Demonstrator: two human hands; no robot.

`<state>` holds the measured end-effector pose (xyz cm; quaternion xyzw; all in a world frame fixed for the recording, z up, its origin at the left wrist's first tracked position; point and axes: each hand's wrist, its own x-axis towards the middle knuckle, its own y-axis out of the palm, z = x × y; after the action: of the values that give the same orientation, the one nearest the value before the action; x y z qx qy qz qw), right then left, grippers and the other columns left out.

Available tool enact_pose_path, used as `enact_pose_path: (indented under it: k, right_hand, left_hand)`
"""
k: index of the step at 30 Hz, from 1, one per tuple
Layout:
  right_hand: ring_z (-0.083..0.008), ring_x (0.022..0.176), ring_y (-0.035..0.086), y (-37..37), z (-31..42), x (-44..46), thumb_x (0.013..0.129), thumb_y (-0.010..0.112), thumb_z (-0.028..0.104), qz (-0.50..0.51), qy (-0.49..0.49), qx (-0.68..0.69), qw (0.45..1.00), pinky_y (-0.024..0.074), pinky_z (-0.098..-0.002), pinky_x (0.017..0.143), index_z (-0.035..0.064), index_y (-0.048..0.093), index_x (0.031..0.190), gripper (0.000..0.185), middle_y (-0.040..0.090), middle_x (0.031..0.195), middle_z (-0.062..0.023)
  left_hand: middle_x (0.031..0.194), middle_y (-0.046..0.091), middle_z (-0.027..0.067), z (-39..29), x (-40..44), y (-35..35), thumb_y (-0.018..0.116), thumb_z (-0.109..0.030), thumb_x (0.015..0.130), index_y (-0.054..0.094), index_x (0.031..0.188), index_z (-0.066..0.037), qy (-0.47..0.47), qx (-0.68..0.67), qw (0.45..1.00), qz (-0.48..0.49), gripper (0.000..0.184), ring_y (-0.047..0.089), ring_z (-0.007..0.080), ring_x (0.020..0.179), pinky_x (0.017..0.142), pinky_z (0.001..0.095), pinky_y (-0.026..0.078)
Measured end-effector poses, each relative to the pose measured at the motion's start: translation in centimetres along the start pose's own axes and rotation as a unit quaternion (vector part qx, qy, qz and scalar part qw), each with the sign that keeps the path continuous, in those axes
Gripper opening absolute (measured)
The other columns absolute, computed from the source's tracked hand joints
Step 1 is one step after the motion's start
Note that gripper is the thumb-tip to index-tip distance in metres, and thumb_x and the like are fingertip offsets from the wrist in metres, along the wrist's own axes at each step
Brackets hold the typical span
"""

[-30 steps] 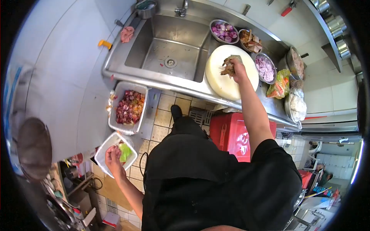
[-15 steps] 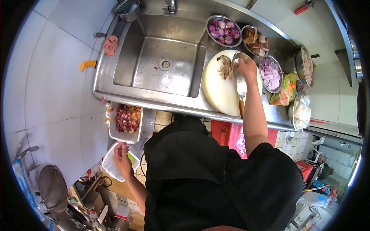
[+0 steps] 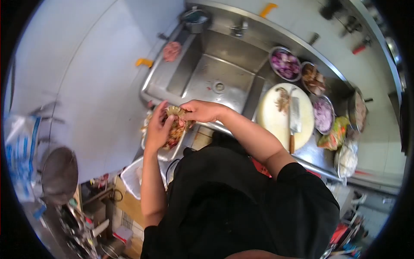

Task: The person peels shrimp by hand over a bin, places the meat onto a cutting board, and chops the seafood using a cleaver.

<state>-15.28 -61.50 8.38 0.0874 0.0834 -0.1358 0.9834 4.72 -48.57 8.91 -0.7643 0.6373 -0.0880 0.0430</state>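
A grey-brown shrimp (image 3: 174,111) is held up between my two hands over a white bin (image 3: 177,152) of food scraps. My right hand (image 3: 200,111) pinches it from the right. On the other side, my left hand (image 3: 157,129) has its thumb and fingers around the shrimp's left end. Motion blur hides the finer finger contact. More shrimp (image 3: 282,100) lie on the round white cutting board (image 3: 269,116), beside a cleaver (image 3: 294,116) with a wooden handle.
A steel sink (image 3: 207,77) is in front of me. Right of it stand bowls of purple onions (image 3: 285,64), brown chunks (image 3: 314,78) and chopped onion (image 3: 322,114), plus a colourful plastic bag (image 3: 334,134). A second lined bin (image 3: 131,178) stands below left.
My right hand has moved left from the cutting board with a shrimp, leaving the cleaver there. My left hand has risen to meet it. The view has turned and shifted.
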Motion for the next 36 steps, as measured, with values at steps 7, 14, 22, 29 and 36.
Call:
enact_pose_path:
  k: [7, 14, 22, 29, 36]
  right_hand:
    - [-0.0068, 0.079, 0.057, 4.9, 2.4, 8.3, 0.105, 0.062, 0.023, 0.027, -0.016, -0.138, 0.990, 0.0479, -0.0280, 0.071, 0.0063, 0.071, 0.099, 0.020, 0.068, 0.087, 0.0029]
    - [-0.0134, 0.069, 0.066, 8.8, 2.1, 13.5, 0.101, 0.062, 0.020, -0.009, 0.064, -0.209, 0.976, 0.0540, -0.0410, 0.062, -0.0012, 0.070, 0.093, 0.024, 0.071, 0.080, -0.0049]
    - [-0.0438, 0.097, 0.072, 10.6, -1.4, 17.2, 0.096, 0.058, 0.019, -0.090, 0.064, -0.507, 0.855, 0.0560, -0.0525, 0.088, 0.0017, 0.076, 0.106, 0.027, 0.074, 0.099, -0.0268]
    - [-0.0448, 0.112, 0.067, 9.6, -4.0, 18.0, 0.095, 0.065, 0.020, -0.156, 0.003, -0.476, 0.865, 0.0527, -0.0516, 0.098, 0.0010, 0.071, 0.118, 0.031, 0.070, 0.119, -0.0258]
    - [-0.0425, 0.090, 0.070, 13.6, -0.1, 17.8, 0.090, 0.068, 0.026, -0.129, -0.180, -0.363, 0.905, 0.0558, -0.0510, 0.082, 0.0019, 0.072, 0.104, 0.028, 0.073, 0.098, -0.0221]
  left_hand:
    - [0.105, 0.071, 0.0056, 2.8, -3.7, -8.1, 0.070, -0.008, 0.101, 0.065, 0.132, 0.002, -0.053, -0.024, 0.995, -0.081, 0.033, 0.069, 0.0134, 0.093, 0.082, 0.0294, 0.056]
    - [0.103, 0.072, 0.0197, 0.6, -6.9, -11.2, 0.075, -0.008, 0.090, 0.073, 0.113, 0.001, 0.083, 0.338, 0.921, -0.177, 0.025, 0.069, 0.0401, 0.093, 0.082, 0.0442, 0.057]
    - [0.101, 0.073, 0.0186, 2.5, -9.2, -11.3, 0.075, -0.006, 0.089, 0.074, 0.110, 0.001, 0.093, 0.397, 0.881, -0.240, 0.022, 0.071, 0.0388, 0.089, 0.079, 0.0433, 0.057]
    - [0.099, 0.074, 0.0181, 6.3, -9.8, -15.3, 0.075, -0.014, 0.096, 0.071, 0.119, 0.003, -0.036, 0.154, 0.935, -0.318, 0.029, 0.071, 0.0256, 0.085, 0.078, 0.0366, 0.055]
    - [0.098, 0.078, 0.0128, 5.8, -8.5, -16.1, 0.066, -0.024, 0.104, 0.074, 0.119, 0.003, -0.095, 0.174, 0.964, -0.175, 0.032, 0.067, 0.0156, 0.085, 0.081, 0.0337, 0.054]
